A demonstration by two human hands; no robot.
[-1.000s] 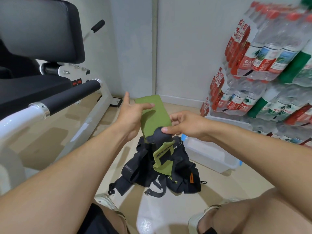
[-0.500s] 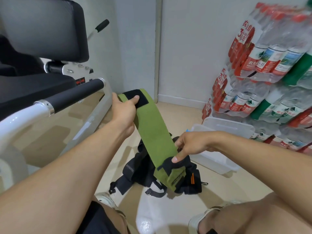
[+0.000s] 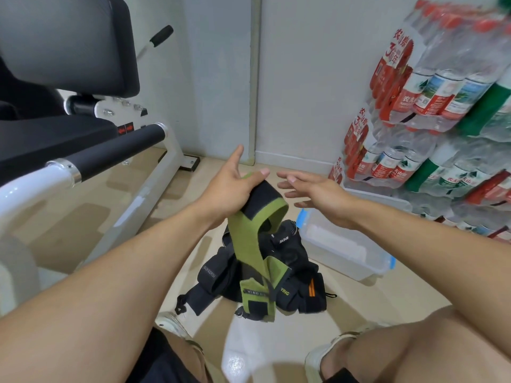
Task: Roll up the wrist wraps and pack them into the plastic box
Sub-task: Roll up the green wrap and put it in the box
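A gym machine with black pads and a white frame stands at the left on the tan floor; a black foam roller juts from its arm. Shrink-wrapped packs of water bottles with red and green labels are stacked at the right against the pale wall.

The left hand covers the top end of the green wrist wrap, so its grip there cannot be told. Behind that wrap, much of the dark wrap pile is hidden. Right of the pile, the right forearm masks the plastic box in part, and the bottled water packs beyond run off the right edge, blurred.
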